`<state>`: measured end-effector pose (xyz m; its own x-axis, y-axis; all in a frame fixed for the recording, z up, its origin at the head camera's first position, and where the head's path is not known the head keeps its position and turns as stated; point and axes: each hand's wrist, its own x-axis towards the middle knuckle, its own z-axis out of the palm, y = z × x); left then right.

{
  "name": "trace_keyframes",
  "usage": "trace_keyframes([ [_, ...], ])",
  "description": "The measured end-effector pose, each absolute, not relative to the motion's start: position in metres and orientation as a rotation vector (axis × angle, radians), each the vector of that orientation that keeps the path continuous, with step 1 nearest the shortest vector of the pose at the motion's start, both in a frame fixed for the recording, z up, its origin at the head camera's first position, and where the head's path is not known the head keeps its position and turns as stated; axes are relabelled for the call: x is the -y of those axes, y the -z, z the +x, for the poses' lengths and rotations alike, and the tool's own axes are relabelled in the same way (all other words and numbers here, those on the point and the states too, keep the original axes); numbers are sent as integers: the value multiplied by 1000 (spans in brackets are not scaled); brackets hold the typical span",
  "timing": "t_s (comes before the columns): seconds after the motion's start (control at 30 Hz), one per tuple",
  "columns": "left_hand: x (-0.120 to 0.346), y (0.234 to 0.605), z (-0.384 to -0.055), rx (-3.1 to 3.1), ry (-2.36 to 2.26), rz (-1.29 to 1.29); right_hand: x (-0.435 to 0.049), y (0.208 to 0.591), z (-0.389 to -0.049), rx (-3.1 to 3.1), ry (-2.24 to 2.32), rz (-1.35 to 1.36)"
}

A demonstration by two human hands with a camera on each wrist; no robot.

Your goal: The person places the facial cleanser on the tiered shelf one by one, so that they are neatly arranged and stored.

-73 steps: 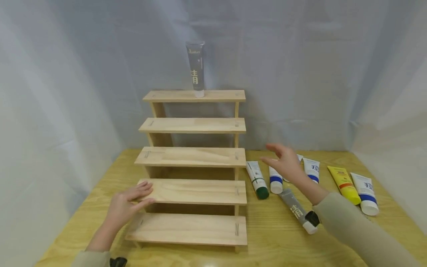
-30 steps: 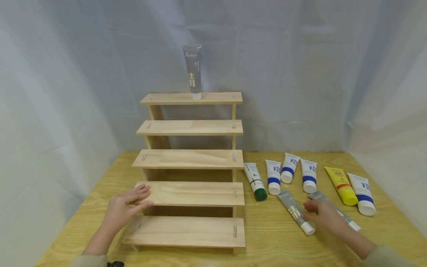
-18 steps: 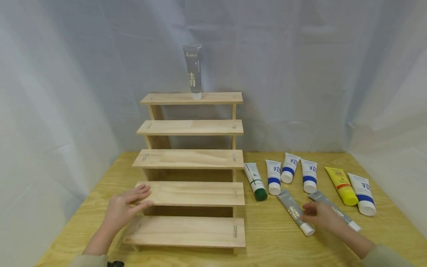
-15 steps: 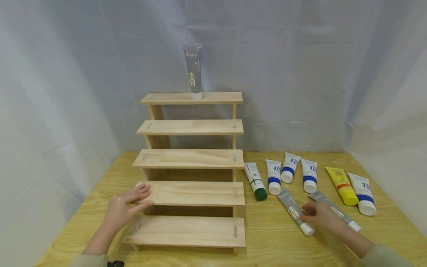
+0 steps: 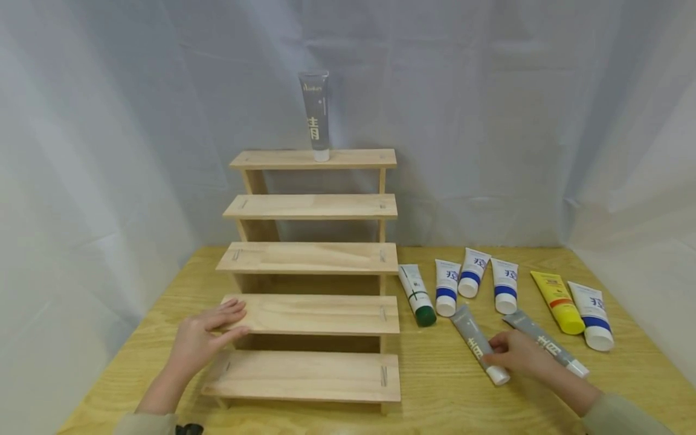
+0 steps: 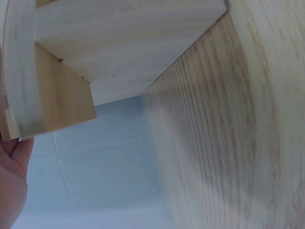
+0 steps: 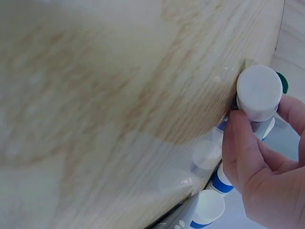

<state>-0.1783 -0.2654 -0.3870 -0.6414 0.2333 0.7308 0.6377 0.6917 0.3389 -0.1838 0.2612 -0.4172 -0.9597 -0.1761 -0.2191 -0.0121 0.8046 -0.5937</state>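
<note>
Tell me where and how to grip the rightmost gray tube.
Probably best to pinch the gray tube by its white cap from above, on the right. It lies flat, cap nearest and clear of other tubes; the right hand partly hides its left side.

A creased, pale sheet (image 5: 478,121) hangs behind the wooden table (image 5: 435,386) and along both of its sides. The table is yellowish with streaky grain; soft light falls across the sheet.
</note>
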Motion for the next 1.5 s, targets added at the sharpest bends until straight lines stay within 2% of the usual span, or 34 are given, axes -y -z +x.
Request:
trace_keyframes([
  [0.43, 265, 386, -178, 2224, 782, -670, -264, 418, -178, -2717, 959, -31],
  [0.73, 266, 387, -179, 2230, 786, -654, -267, 399, -175, -2655, 1107, 23],
  [1.07, 266, 388, -180, 2228, 784, -660, -256, 374, -180, -2642, 1324, -93],
  [1.5, 266, 388, -179, 2214, 793, -677, -222, 340, -192, -2747, 1387, -228],
])
